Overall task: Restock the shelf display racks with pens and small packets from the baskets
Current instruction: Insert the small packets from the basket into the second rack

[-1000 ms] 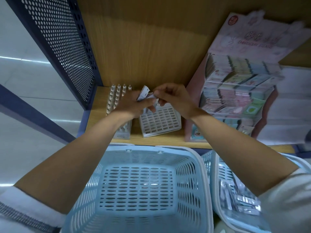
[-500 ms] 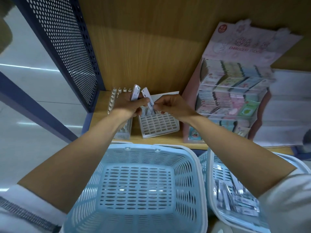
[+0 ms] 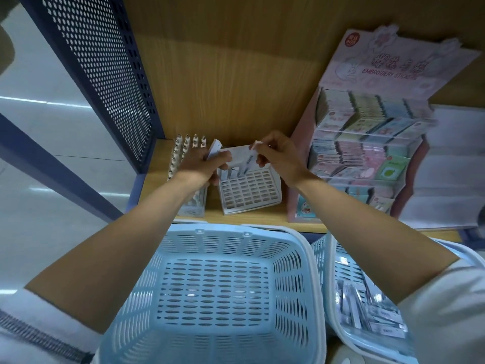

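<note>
Packet (image 3: 249, 161) pinched in R hand (image 3: 279, 156), lower end just over back row of rack (image 3: 252, 193); L hand (image 3: 202, 166) grips spares (image 3: 214, 151). Keep it upright, aim for next empty slot (beside those already standing), push straight down w/o bending.

Showing dim, bluish light; catching streaks of glare on the floor (image 3: 39, 101) at left; shading the upper back panel (image 3: 236, 19); bowing lines toward the edges; smearing the packets (image 3: 367, 319) in the right basket (image 3: 346, 271).
</note>
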Motion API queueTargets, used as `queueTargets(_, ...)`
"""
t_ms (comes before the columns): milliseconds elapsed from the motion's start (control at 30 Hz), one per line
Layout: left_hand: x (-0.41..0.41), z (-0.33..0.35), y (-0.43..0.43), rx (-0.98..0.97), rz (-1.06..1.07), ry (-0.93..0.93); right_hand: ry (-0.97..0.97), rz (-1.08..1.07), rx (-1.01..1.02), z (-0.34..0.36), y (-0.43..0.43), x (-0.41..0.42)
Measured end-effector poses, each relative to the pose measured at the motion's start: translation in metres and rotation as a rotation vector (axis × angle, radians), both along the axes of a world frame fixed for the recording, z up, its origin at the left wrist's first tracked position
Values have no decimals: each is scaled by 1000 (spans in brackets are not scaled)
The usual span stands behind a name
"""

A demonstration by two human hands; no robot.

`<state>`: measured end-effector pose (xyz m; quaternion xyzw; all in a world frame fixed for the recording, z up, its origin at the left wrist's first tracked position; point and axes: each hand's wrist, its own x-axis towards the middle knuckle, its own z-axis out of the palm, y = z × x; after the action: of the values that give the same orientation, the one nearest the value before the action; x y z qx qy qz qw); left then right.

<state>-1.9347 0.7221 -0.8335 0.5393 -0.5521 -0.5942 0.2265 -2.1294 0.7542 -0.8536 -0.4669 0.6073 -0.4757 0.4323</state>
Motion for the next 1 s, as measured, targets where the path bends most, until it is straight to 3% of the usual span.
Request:
queueTargets(200, 3, -10, -3, -40, -14, 26, 133, -186, 105, -25, 2, -10)
queueTargets(400, 8, -22, -11, -43, 20, 40, 181, -309, 62, -47, -2, -7)
queueTargets(633, 11, -31, -16, -80, 1, 83, 225, -281, 124, -63, -2, -10)
queueTargets(1000, 10, -34, -20, -68, -47, 116, 499, -207, 132, -82, -10, -8)
